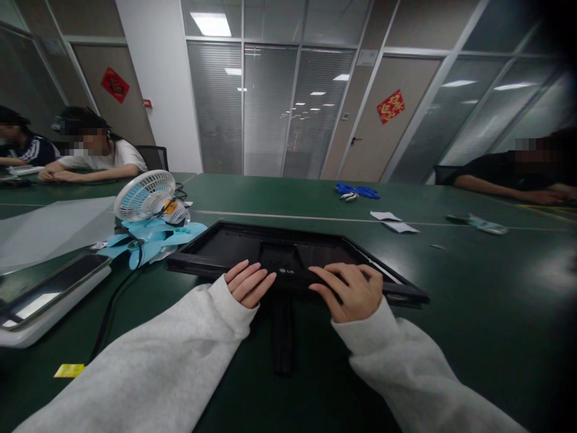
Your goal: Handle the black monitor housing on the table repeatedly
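A black LG monitor casing (225,248) lies tilted back in front of me, with a raised rim around a dark recessed inside. Its near edge carries the LG logo. Below that edge a dark stand-like piece (283,337) extends toward me. Left of the logo, my left hand (249,284) has its fingers together over the near rim; its thumb cannot be made out clearly. On the right, my right hand (350,291) grips the same rim with bent fingers and thumb. Both wrists are in light grey sleeves.
On the left are a white fan (145,197), blue fan blades (155,236), a black cable (110,307), a white device with a dark screen (54,294) and a translucent sheet (58,231). Farther off lie blue gloves (358,190) and white papers (394,222). People sit at both sides.
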A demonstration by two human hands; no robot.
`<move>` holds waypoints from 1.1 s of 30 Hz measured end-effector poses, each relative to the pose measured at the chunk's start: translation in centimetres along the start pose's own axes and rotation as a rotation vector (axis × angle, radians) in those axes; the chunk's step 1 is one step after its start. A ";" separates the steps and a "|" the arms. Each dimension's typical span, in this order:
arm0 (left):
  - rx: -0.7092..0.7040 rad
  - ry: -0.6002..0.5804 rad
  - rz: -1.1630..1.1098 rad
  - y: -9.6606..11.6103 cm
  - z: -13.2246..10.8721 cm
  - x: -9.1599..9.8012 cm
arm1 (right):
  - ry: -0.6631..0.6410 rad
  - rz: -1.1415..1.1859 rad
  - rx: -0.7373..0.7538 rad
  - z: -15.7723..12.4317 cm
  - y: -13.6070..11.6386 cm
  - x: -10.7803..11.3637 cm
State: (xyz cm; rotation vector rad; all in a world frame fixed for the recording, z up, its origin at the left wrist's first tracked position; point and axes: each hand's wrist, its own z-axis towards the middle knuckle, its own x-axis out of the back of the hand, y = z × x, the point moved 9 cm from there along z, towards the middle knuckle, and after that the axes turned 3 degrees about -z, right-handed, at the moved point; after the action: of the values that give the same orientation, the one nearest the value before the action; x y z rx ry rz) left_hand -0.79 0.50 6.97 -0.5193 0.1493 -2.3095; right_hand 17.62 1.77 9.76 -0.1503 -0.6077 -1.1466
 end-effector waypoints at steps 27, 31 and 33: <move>-0.044 -0.109 -0.027 -0.2 -0.5 -1.1 | -0.105 0.104 0.044 -1.1 -1.9 -1.3; -0.038 -0.124 -0.028 -0.3 -0.6 -1.4 | -0.123 0.098 0.069 -1.4 -2.4 -1.7; -0.040 -0.110 -0.033 -0.3 -0.6 -1.2 | -0.114 0.092 0.077 -1.4 -2.2 -1.7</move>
State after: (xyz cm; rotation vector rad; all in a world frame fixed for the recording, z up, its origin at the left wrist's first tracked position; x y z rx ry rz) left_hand -0.45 1.56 6.07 -0.6722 0.1343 -2.3078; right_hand 15.71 1.62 7.31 -0.1764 -0.7376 -1.0287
